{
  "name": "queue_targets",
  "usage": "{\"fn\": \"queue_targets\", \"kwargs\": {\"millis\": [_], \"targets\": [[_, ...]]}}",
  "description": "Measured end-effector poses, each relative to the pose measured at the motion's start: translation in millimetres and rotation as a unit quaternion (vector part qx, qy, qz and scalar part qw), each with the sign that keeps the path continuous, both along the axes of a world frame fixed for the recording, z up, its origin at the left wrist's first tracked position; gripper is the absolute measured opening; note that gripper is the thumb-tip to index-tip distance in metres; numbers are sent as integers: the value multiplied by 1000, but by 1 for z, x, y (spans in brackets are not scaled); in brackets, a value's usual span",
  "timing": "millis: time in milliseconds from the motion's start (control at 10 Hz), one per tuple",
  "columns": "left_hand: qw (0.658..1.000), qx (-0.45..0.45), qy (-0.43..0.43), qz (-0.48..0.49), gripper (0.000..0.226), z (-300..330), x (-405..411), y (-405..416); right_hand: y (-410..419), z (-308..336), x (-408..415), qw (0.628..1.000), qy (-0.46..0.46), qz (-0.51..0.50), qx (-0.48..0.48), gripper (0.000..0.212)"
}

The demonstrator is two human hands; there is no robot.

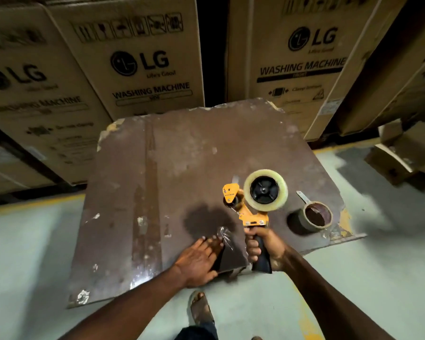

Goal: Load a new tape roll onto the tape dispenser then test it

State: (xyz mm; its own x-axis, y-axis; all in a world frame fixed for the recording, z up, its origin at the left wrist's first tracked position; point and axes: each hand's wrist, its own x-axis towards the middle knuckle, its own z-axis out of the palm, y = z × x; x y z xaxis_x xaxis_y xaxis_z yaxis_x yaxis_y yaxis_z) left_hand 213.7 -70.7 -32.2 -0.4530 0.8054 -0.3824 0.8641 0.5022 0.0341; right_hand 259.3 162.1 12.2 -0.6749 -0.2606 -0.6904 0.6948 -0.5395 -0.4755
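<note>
A yellow tape dispenser (245,212) with a black handle is held upright above the brown table (157,173). A full clear tape roll (265,190) sits on its black hub. My right hand (263,244) grips the handle. My left hand (201,258) lies flat on the table near its front edge, fingers together, next to a crumpled bit of clear tape (225,238) stuck to the surface. A nearly used-up tape roll (315,215) with a brown core lies on the table to the right of the dispenser, a short tail of tape sticking up from it.
Tall cardboard washing machine boxes (142,62) stand close behind the table. Smaller cardboard boxes (407,153) lie on the floor at the right. The table's corners are chipped. My foot in a sandal (201,307) stands on the pale floor below the table's front edge.
</note>
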Motion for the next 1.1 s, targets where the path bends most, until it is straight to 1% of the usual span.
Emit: {"fn": "queue_targets", "kwargs": {"millis": [100,200,300,400,500,600,700,800,900,1000,1100], "targets": [[999,25,19,-24,81,-5,-8,-10,-11,-3,-45,999,-2,-2,-37,32],[1000,30,-4,0,78,-13,-13,-19,-17,-8,-81,999,-10,0,-51,26],[996,67,-29,48,74,-10,-16,-21,-21,-15,-116,998,-32,7,-54,24],[991,98,-3,89,74,-7,-22,-23,-22,-20,-149,997,-32,32,-61,23],[984,106,34,138,76,-7,-27,-21,-20,-25,-171,996,-41,62,-58,25],[974,95,38,201,77,-1,-28,-11,-16,-33,-180,993,-58,89,-52,24],[968,86,44,233,76,6,-33,-1,-15,-39,-181,991,-76,102,-48,25],[969,74,54,230,75,12,-40,7,-16,-42,-175,993,-59,99,4,26],[966,64,61,245,74,19,-55,11,-14,-41,-166,961,25,123,247,34],[960,74,69,260,75,23,-77,9,-16,-36,-153,810,79,182,552,58],[942,114,47,314,77,32,-97,14,-29,-20,-135,718,94,160,671,56]]}}
